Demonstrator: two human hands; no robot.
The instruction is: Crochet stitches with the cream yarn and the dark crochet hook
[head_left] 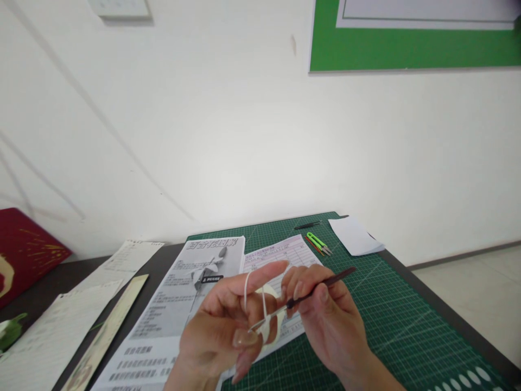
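Observation:
My right hand (pixel 336 323) is closed around the dark handle of a crochet hook (pixel 340 276), held slantwise with its thin metal shaft pointing left. Opposite it, my left hand (pixel 222 326) pinches a small cream crocheted piece (pixel 273 332) between thumb and fingers. White yarn (pixel 264 302) loops over the raised left index finger and runs down to the pinch. The hook's tip lies at the left thumb, by the yarn; fingers partly hide the piece. Both hands are above printed sheets and a green cutting mat (pixel 391 320).
Green thread snips (pixel 316 242) and a dark slim tool (pixel 307 225) lie at the mat's back. White paper (pixel 354 237) is at the right edge. A printed pattern sheet (pixel 163 304), handwritten pages (pixel 65 320), a pale strip (pixel 108 331) and a red board (pixel 28 250) occupy the left.

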